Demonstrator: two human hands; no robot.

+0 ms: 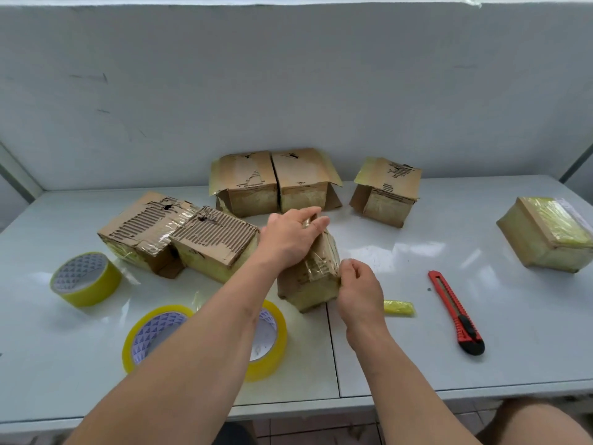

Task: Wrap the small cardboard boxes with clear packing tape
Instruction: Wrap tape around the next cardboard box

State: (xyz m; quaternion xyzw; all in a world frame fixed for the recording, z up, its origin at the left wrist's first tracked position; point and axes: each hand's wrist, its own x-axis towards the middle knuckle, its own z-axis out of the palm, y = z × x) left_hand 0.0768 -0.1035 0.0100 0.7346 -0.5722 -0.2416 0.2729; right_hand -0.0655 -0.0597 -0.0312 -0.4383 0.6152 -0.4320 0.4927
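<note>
A small cardboard box point(313, 281) with glossy clear tape over it stands on the white table point(417, 348) in the middle. My left hand point(288, 239) lies over its top far edge, fingers curled round it. My right hand point(357, 289) pinches at the box's right near corner, where the tape wrinkles. Three rolls of clear yellowish tape lie at the left: one roll point(85, 279) on its own, another roll point(154, 335) nearer, and a third roll point(268, 342) partly hidden under my left forearm.
Two torn boxes point(179, 239) sit at the left, two boxes point(276, 184) at the back, another box point(386, 192) back right, and a taped box point(545, 236) far right. A red utility knife point(455, 313) and a yellow tape scrap point(399, 307) lie to the right.
</note>
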